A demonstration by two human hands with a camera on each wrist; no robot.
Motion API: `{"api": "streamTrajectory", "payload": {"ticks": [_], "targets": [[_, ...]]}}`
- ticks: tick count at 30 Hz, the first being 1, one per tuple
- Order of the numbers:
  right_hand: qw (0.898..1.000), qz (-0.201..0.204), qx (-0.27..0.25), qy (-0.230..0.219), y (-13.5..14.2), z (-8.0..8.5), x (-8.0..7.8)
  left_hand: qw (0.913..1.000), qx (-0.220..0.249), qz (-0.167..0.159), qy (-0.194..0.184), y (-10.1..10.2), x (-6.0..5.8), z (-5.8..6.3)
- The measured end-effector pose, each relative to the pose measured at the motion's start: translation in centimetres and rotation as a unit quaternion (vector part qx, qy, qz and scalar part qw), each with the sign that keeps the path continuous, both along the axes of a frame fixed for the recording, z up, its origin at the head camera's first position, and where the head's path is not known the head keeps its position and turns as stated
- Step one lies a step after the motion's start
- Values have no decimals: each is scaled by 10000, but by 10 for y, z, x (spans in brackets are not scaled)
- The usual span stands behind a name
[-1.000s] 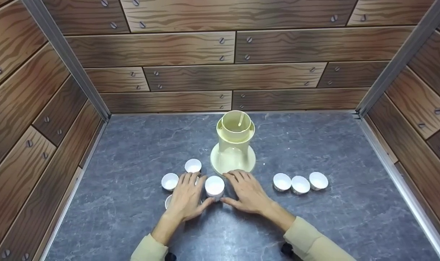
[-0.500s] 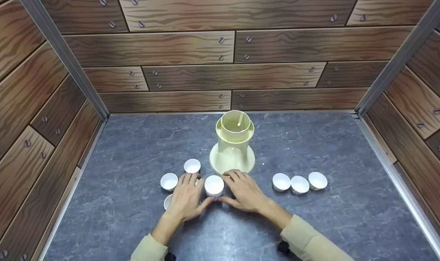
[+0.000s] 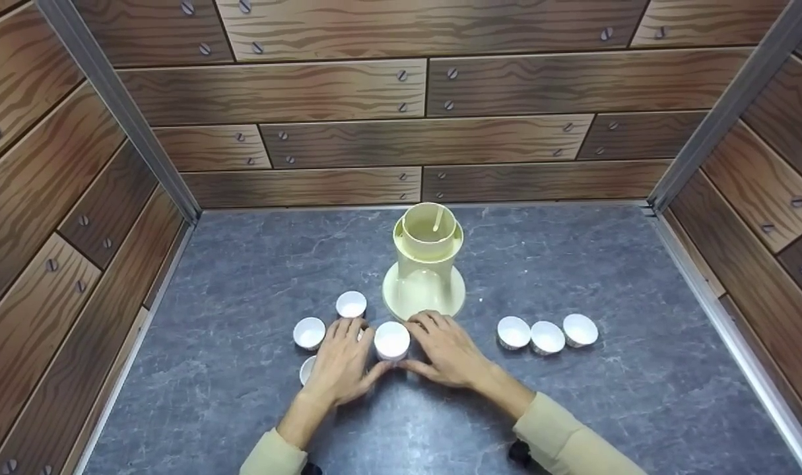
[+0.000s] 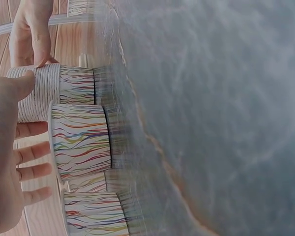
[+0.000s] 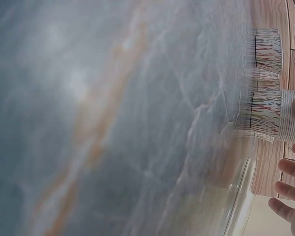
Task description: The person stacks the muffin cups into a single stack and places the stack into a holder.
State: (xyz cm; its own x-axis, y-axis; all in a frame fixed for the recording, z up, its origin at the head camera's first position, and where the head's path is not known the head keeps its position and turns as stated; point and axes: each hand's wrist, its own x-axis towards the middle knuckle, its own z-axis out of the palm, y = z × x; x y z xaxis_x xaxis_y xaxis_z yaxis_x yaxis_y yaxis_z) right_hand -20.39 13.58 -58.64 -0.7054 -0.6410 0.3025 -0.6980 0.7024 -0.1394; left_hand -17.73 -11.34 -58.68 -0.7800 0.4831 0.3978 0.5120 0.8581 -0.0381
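A stack of nested paper cups [image 3: 392, 343] stands upright between my hands, white inside. Its many rims and coloured wavy lines show in the left wrist view [image 4: 76, 87]. My left hand [image 3: 338, 363] holds its left side, thumb on the near face. From the right, my right hand [image 3: 452, 351] holds it too, thumb at the front; its other fingers [image 5: 287, 189] are spread. Around my left hand are single cups: one behind [image 3: 352, 303], one to the left [image 3: 309, 333], and one partly hidden [image 3: 307, 371]. Another cup is mostly covered by my left fingers.
A pale yellow stand [image 3: 427, 284] with a round base and open cylinder top stands just beyond the stack. Three cups [image 3: 547, 338] sit in a row to the right. Plank-patterned walls [image 3: 348, 142] enclose the grey marbled table [image 3: 262, 257] at the back and sides.
The right thumb has moved slightly left along the stack's front, closer to the left thumb. Otherwise the hands and cups stay almost where they were; the whole view shifts slightly.
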Motion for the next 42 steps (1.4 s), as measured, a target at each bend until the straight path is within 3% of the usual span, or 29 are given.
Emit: {"api": "streamTrajectory", "payload": {"ticks": [18,42], "targets": [[9986,79,199,482,8,-1,6,9998,130,-164,48,4,4,-1],[9984,-33,225,517,27,2,18,9995,-2,-283,-107,21,10,-2]]}}
